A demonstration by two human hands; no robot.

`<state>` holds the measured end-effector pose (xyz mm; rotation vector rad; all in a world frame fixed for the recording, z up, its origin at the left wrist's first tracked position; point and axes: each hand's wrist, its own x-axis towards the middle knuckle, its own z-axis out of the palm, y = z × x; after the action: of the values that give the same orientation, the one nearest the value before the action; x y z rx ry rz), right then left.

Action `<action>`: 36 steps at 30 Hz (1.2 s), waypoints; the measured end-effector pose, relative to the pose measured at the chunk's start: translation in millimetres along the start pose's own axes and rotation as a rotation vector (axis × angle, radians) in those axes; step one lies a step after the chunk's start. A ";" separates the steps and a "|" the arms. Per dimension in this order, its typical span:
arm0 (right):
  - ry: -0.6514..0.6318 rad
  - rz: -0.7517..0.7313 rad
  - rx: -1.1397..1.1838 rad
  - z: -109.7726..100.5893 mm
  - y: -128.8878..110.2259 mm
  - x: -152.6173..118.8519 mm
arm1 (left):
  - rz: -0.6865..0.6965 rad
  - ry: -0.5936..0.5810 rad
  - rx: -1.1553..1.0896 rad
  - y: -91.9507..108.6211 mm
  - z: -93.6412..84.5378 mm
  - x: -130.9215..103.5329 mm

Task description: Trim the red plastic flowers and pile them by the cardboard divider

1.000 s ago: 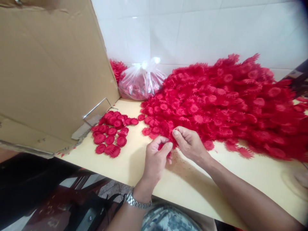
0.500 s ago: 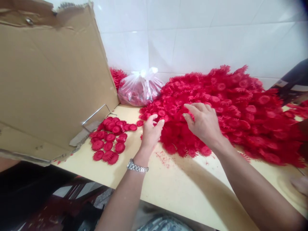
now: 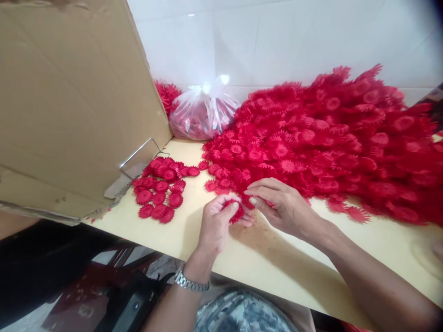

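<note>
Pinched red disc (image 3: 236, 214) in L. hand (image 3: 217, 222), just below ctr. frame, w/ R. hand (image 3: 285, 207) close by, of unclear grip. Had apparently finished small pile (image 3: 159, 185), ctr. left, w/ big heap (image 3: 325, 152), ctr. to R., seemingly to go.

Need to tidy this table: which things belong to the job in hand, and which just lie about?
Belonging, it seems:
red piece in the left hand
big red pile by the right hand
small red cluster

Probably not in use:
tied plastic bag
cardboard
bent wire

Red spiky-edged disc (image 3: 237, 215), held in left fingers (image 3: 228, 212).
</note>
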<state>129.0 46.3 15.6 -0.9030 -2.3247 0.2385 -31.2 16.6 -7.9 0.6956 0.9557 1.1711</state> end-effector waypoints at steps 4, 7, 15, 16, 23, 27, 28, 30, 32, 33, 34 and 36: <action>-0.037 0.125 0.218 -0.3 -12.9 0.5 | 0.011 -0.017 0.048 -0.3 1.5 -5.3; -0.113 0.259 0.386 4.8 -18.5 1.0 | 0.018 0.024 0.090 -1.3 1.8 -6.8; 0.106 0.382 0.291 2.4 -6.9 8.8 | -0.028 0.101 0.041 -2.7 -0.8 -9.6; 0.184 0.402 0.202 -2.4 -1.2 12.1 | -0.016 0.130 0.029 -2.9 -0.9 -10.1; 0.239 0.362 -0.547 -31.7 48.0 26.3 | -0.027 0.020 -0.098 -2.6 -3.5 -11.3; 0.201 0.240 -0.550 -28.9 48.7 17.7 | -0.051 0.016 -0.128 -3.4 -7.4 -12.3; 0.210 0.197 -0.523 -26.6 45.4 14.8 | -0.049 0.035 -0.109 -4.3 -8.1 -12.6; 0.225 0.130 -0.447 -21.7 36.7 9.9 | -0.030 0.088 -0.070 -6.7 -8.5 -13.1; 0.217 0.092 -0.358 -17.9 26.0 6.6 | -0.005 0.123 -0.023 -8.7 -8.1 -13.9; 0.199 0.082 -0.306 -16.3 20.0 5.5 | 0.004 0.129 0.005 -9.4 -7.6 -14.4; 0.176 0.080 -0.242 -14.8 13.9 4.7 | 0.008 0.126 0.035 -9.7 -7.1 -14.9; 0.095 0.097 -0.066 -11.2 1.7 3.7 | 0.016 0.110 0.082 -9.9 -6.3 -15.8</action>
<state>134.7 49.4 25.6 -1.0390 -2.2152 0.1568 -34.0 -1.5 -15.2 0.7107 1.0969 1.1991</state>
